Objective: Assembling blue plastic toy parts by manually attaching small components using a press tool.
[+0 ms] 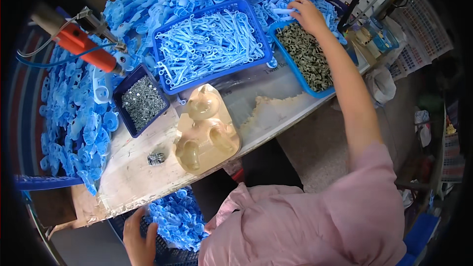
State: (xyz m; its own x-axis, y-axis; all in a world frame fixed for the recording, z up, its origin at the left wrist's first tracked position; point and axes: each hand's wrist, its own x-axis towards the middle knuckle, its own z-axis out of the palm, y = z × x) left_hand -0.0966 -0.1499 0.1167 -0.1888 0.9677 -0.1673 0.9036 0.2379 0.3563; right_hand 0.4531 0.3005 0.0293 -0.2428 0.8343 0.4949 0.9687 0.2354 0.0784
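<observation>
My right arm stretches across the table, and its hand (309,16) is closed at the edge of the blue heap. Its fingers pinch a light-blue elongated plastic piece (283,11). Just below that hand lies a blue tray (312,92) full of small dark metal clips (306,54). Down at the lower left, my left hand (139,240) has thumb and fingers apart, with nothing seen in it. It is beside a dark basket (118,224) of small blue plastic parts (178,216). On the table front sits a tan moulded fixture (204,130) with rounded hollows.
A large blue basket (165,84) holds light-blue ringed rods. Left of it are a dark-blue tray (135,134) of small metal pieces and an orange power screwdriver (81,44) hanging down. Blue plastic shells (148,0) heap along the back and left. A small dark metal object (155,158) lies near the fixture.
</observation>
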